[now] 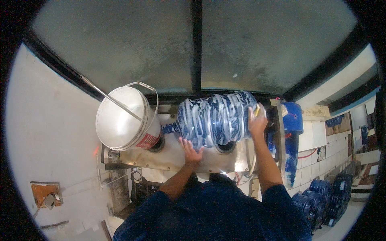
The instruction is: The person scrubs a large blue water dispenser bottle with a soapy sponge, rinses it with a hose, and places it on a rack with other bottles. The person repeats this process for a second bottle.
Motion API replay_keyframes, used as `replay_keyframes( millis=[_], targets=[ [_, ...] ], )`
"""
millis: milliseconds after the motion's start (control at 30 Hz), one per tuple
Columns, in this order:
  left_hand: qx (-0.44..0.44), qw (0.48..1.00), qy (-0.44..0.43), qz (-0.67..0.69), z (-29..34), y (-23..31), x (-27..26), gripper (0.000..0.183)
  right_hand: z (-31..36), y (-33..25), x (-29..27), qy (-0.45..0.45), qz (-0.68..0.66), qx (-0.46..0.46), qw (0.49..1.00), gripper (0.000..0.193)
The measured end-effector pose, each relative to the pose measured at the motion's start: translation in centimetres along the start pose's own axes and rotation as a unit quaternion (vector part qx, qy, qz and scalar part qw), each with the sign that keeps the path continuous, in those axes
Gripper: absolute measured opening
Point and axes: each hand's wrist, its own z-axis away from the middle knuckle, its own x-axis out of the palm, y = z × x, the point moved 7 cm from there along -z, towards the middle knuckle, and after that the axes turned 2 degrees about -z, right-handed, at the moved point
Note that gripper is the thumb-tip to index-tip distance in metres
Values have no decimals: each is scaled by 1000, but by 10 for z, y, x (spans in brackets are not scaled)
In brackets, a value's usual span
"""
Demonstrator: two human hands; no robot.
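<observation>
Soapy blue jug (pixel 215 120) lies sideways on metal bench (pixel 171 154); prob. mid-scrub. L hand (pixel 191 152) spread against it; R hand (pixel 258 120) at base end (yellow bit (pixel 257 109) there), can't tell grip. Next turn prob. needs steady palms.

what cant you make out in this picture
Head view: what the yellow thing is; the right hand mostly covers it.
Head view: the underside of the white-streaked blue bottle; its own body hides it.
Head view: the number of stacked bottles; too small and overlapping.
</observation>
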Motion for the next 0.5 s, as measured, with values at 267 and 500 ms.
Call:
replay_keyframes(
  millis=[267, 500],
  targets=[
    [-60, 981, -179, 37, -186, -18, -2, 55, 123, 6, -28, 37, -47, 24, 998, 68],
    [-141, 936, -318, -61, -234, -41, 57, 54, 144, 10, -29, -82, -10, -10, 997, 79]
  ],
)
